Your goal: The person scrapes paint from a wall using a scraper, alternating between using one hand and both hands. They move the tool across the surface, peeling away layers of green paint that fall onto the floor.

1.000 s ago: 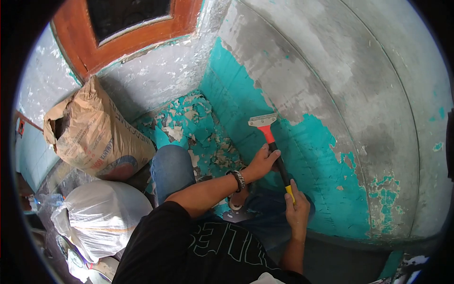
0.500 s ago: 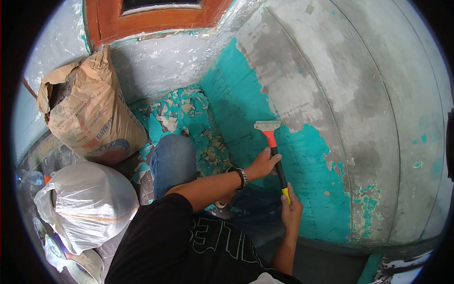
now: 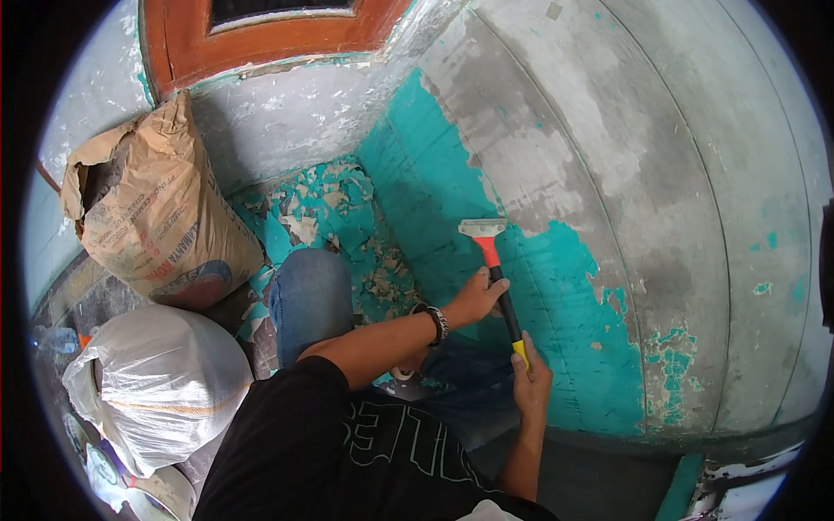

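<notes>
A long-handled paint scraper [image 3: 509,311] with a wide metal blade, red neck, black shaft and yellow end slants across the wall. Its blade [image 3: 483,227] lies over the turquoise paint [image 3: 434,187], close to the ragged border with bare grey plaster [image 3: 530,165]. My left hand [image 3: 474,300], a bracelet at its wrist, grips the upper black shaft. Lower down, my right hand [image 3: 532,379] is closed round the yellow end. The undersides of both grips are hidden.
Paint flakes [image 3: 334,208] cover the floor in the corner beside my jeans knee [image 3: 313,291]. To the left stand a brown paper cement bag [image 3: 161,213] and a full white plastic sack [image 3: 169,382]. An orange-brown wooden frame [image 3: 261,48] is set in the far wall.
The whole view has shifted slightly, so most things appear a little further left. Both hands keep their grip, and the scraper blade stays near the same paint edge.
</notes>
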